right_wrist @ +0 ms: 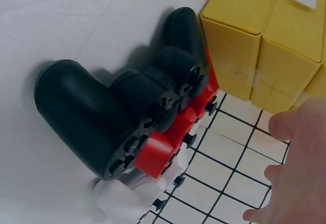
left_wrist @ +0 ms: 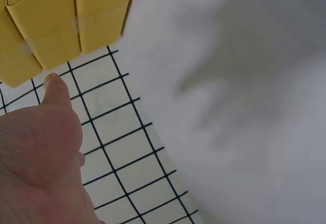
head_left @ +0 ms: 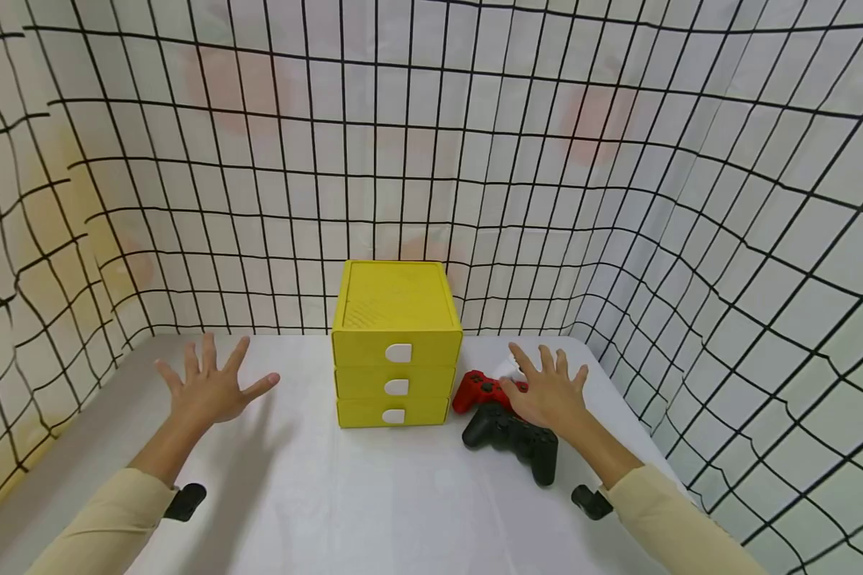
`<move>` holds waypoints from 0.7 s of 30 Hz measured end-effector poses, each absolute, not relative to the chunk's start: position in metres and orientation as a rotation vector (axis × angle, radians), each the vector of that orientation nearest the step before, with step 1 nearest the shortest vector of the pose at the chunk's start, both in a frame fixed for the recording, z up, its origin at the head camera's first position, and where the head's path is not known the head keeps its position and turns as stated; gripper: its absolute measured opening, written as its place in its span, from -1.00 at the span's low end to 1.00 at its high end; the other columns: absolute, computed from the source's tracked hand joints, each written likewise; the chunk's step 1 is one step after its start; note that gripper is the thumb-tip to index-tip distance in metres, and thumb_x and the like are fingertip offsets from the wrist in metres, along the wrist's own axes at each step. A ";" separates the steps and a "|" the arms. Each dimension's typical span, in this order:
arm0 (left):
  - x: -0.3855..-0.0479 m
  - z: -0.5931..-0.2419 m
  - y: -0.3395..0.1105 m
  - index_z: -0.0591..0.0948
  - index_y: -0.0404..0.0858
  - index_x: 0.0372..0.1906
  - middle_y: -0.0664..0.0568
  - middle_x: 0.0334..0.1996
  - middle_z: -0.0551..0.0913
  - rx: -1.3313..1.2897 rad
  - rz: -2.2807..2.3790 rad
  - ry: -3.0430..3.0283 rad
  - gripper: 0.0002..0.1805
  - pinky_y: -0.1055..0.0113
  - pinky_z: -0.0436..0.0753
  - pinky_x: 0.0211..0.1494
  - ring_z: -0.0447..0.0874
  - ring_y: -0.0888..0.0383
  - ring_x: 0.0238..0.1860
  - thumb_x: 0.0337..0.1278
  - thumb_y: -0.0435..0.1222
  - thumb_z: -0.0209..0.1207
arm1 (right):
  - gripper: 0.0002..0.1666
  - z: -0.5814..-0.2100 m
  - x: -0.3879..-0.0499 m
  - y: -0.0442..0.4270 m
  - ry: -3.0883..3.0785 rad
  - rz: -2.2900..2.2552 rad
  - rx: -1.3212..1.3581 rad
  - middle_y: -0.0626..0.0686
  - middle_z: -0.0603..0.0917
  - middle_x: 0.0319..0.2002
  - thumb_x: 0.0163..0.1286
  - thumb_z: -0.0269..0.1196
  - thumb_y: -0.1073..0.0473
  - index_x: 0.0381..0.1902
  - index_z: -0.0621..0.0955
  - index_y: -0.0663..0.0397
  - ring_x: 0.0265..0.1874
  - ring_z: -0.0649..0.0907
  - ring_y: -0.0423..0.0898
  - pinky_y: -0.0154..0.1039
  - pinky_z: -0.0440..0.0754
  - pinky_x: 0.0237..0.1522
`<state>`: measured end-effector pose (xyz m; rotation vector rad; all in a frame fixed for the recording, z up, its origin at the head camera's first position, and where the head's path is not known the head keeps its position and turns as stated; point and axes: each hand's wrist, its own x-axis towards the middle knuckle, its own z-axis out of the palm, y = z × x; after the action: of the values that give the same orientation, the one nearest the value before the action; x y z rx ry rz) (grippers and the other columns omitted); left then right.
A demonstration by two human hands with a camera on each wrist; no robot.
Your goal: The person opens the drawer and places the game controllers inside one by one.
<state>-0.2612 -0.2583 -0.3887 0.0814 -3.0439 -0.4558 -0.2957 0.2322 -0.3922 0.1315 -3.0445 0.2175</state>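
Note:
My left hand [head_left: 208, 390] hovers above the left of the table with its fingers spread, holding nothing. To the right, my right hand [head_left: 550, 397] is held with spread fingers over a group of game controllers and grips none of them. A black game controller [head_left: 514, 438] lies in front of a red game controller [head_left: 478, 390]. Behind them is a white game controller [right_wrist: 125, 201], mostly hidden by my hand in the head view. Between my hands stands a yellow three-drawer box [head_left: 397, 299] with white pull tabs, its drawers pushed in.
The white table [head_left: 374, 503] is enclosed at the back and both sides by a black wire grid [head_left: 374, 160] with white sheeting behind it. On each sleeve sits a small black wrist camera, the left camera [head_left: 185, 501] and the right camera [head_left: 591, 501].

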 end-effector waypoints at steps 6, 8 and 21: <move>-0.262 -0.376 -0.252 -0.07 -0.15 0.64 -0.60 0.51 -0.41 0.073 -0.465 -3.064 0.13 -0.61 -0.65 0.26 -0.54 -0.64 0.47 0.22 0.47 -0.06 | -0.16 -0.385 -0.295 0.230 -3.040 0.183 0.153 0.42 0.07 0.55 0.53 -0.09 -0.36 0.64 0.08 -0.24 0.51 0.00 0.53 0.67 -0.24 0.36; -0.263 -0.370 -0.248 -0.07 -0.14 0.64 -0.59 0.51 -0.41 0.073 -0.470 -3.073 0.13 -0.61 -0.65 0.27 -0.54 -0.63 0.47 0.22 0.47 -0.05 | -0.15 -0.381 -0.294 0.228 -3.034 0.185 0.160 0.42 0.07 0.55 0.53 -0.09 -0.36 0.64 0.08 -0.23 0.51 0.00 0.53 0.67 -0.24 0.36; -0.272 -0.310 -0.223 -0.18 -0.05 0.66 -0.54 0.54 -0.42 -0.068 -0.518 -3.152 0.14 -0.63 -0.46 0.35 -0.46 -0.62 0.49 0.21 0.51 -0.14 | -0.12 -0.348 -0.286 0.211 -2.970 0.252 0.229 0.38 0.15 0.54 0.51 -0.06 -0.38 0.65 0.05 -0.26 0.51 0.08 0.47 0.59 -0.17 0.41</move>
<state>-0.2719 -0.2232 -0.3103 -0.0682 -3.1522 -0.5183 -0.2858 0.2111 -0.3485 0.2289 -2.9697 0.2521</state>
